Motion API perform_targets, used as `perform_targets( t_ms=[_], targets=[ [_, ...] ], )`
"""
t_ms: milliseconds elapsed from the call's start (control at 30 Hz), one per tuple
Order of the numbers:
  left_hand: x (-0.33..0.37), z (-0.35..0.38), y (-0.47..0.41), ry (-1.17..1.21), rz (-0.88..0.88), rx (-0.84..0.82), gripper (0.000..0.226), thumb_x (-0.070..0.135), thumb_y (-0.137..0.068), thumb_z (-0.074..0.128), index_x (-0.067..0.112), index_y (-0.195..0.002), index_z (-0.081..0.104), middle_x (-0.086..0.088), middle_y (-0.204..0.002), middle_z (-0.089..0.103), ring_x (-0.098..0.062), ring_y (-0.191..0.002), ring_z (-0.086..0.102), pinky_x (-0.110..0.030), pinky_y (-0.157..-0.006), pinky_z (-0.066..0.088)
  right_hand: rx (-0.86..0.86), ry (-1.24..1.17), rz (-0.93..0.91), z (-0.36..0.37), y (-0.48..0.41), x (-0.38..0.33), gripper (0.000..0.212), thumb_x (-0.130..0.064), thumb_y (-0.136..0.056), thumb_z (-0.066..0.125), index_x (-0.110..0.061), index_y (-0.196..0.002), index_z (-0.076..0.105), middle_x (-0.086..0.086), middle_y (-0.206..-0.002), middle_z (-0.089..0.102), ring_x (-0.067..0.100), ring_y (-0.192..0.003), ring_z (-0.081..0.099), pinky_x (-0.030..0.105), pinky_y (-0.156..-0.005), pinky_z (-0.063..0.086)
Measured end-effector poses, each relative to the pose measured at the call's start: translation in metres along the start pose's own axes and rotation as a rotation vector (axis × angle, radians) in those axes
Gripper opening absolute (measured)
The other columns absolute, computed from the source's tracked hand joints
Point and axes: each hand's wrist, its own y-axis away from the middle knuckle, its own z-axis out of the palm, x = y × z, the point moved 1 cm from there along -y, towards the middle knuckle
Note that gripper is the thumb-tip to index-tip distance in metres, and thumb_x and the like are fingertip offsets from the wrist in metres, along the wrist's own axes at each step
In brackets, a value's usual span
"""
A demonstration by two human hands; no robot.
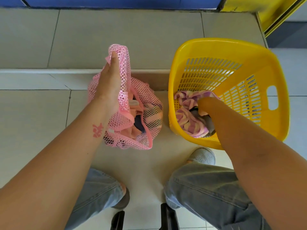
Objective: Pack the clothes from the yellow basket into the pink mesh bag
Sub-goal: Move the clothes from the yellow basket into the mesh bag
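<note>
Clothes (191, 117) in right-hand (203, 107) grip

Beige tiled floor (41, 113), perhaps blue wall (116, 1)

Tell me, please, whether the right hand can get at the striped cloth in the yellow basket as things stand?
Probably yes: the right hand is already down inside the open-topped yellow basket, touching the striped cloth, with nothing above it.

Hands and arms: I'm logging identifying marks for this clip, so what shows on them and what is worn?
Both forearms are bare, with no sleeves, gloves, watch or rings showing. The left hand has a red stamp-like mark on the inner forearm near the wrist. The right hand shows no markings.
</note>
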Motion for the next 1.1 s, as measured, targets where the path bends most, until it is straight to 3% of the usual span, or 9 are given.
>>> perform_targets(
  t_ms=[167, 300, 433, 600, 667, 733, 867, 1000, 1100],
  targets=[
    [0.005, -0.013, 0.014, 0.024, 0.002, -0.015, 0.076, 0.075, -0.09, 0.03, 0.036, -0.155, 0.03, 0.002, -0.164, 0.032, -0.026, -0.149, 0.035, -0.058, -0.119, 0.03, 0.108, -0.2, -0.062, -0.031, 0.014, -0.008, 0.028, -0.014, -0.09, 0.058, 0.005, -0.111, 0.062, 0.024, -0.105, 0.062, 0.034, -0.106, 0.06, 0.035, -0.08, 0.045],
    [0.013, -0.032, 0.03, 0.03, 0.041, -0.008, 0.072, 0.073, -0.093, 0.03, 0.035, -0.154, 0.034, 0.002, -0.161, 0.038, -0.026, -0.145, 0.041, -0.054, -0.117, 0.035, 0.364, -0.401, -0.093, -0.067, 0.041, -0.018, 0.041, -0.023, -0.091, 0.058, 0.003, -0.123, 0.056, 0.025, -0.126, 0.057, 0.039, -0.116, 0.054, 0.041, -0.091, 0.042],
    [0.016, -0.054, 0.041, 0.032, 0.038, -0.022, 0.073, 0.073, -0.092, 0.031, 0.034, -0.153, 0.036, -0.001, -0.158, 0.043, -0.027, -0.142, 0.045, -0.056, -0.115, 0.037, 0.637, -0.466, -0.115, -0.098, 0.086, -0.02, 0.029, -0.024, -0.092, 0.054, 0.0, -0.108, 0.057, 0.025, -0.114, 0.059, 0.039, -0.107, 0.055, 0.039, -0.078, 0.04],
    [0.019, -0.075, 0.051, -0.009, 0.057, -0.059, 0.078, 0.076, -0.088, 0.029, 0.031, -0.152, 0.039, -0.004, -0.155, 0.047, -0.029, -0.139, 0.048, -0.055, -0.115, 0.037, 0.853, -0.708, -0.268, -0.147, 0.167, -0.037, 0.016, -0.023, -0.092, 0.052, -0.01, -0.084, 0.049, 0.009, -0.08, 0.052, 0.032, -0.091, 0.055, 0.037, -0.071, 0.043],
    [0.021, -0.081, 0.053, -0.026, 0.039, -0.06, 0.082, 0.078, -0.085, 0.029, 0.031, -0.152, 0.039, -0.005, -0.156, 0.046, -0.03, -0.139, 0.048, -0.056, -0.115, 0.037, 0.844, -0.901, -0.383, -0.163, 0.197, -0.051, 0.022, -0.024, -0.09, 0.053, -0.003, -0.095, 0.053, 0.022, -0.097, 0.061, 0.037, -0.095, 0.063, 0.044, -0.073, 0.057],
    [0.022, -0.087, 0.055, -0.003, 0.012, -0.064, 0.08, 0.078, -0.088, 0.03, 0.031, -0.152, 0.037, -0.005, -0.157, 0.044, -0.031, -0.141, 0.046, -0.058, -0.115, 0.035, 0.777, -1.016, -0.522, -0.172, 0.22, -0.069, 0.024, -0.024, -0.089, 0.054, -0.002, -0.1, 0.054, 0.024, -0.106, 0.064, 0.033, -0.092, 0.068, 0.036, -0.064, 0.061],
    [0.024, -0.101, 0.052, 0.01, -0.005, -0.032, 0.078, 0.076, -0.09, 0.03, 0.029, -0.152, 0.039, -0.006, -0.157, 0.044, -0.032, -0.141, 0.046, -0.058, -0.116, 0.034, 0.624, -1.051, -0.619, -0.165, 0.23, -0.122, 0.009, -0.018, -0.09, 0.057, -0.015, -0.083, 0.053, 0.004, -0.074, 0.057, 0.014, -0.061, 0.059, 0.024, -0.047, 0.053],
    [0.023, -0.115, 0.043, 0.077, 0.041, -0.092, 0.072, 0.073, -0.092, 0.031, 0.029, -0.147, 0.047, -0.009, -0.146, 0.057, -0.031, -0.13, 0.058, -0.054, -0.112, 0.043, 0.418, -1.212, -0.579, -0.123, 0.191, -0.18, 0.01, -0.009, -0.091, 0.059, -0.008, -0.101, 0.056, 0.019, -0.099, 0.064, 0.034, -0.093, 0.065, 0.053, -0.087, 0.052],
    [0.02, -0.123, 0.037, 0.192, 0.003, -0.106, 0.072, 0.071, -0.092, 0.036, 0.028, -0.149, 0.044, -0.006, -0.147, 0.056, -0.029, -0.131, 0.057, -0.054, -0.113, 0.042, 0.186, -1.444, -0.528, -0.081, 0.162, -0.208, 0.021, 0.001, -0.092, 0.054, 0.0, -0.113, 0.051, 0.033, -0.116, 0.06, 0.046, -0.102, 0.063, 0.057, -0.092, 0.051]
  ],
)
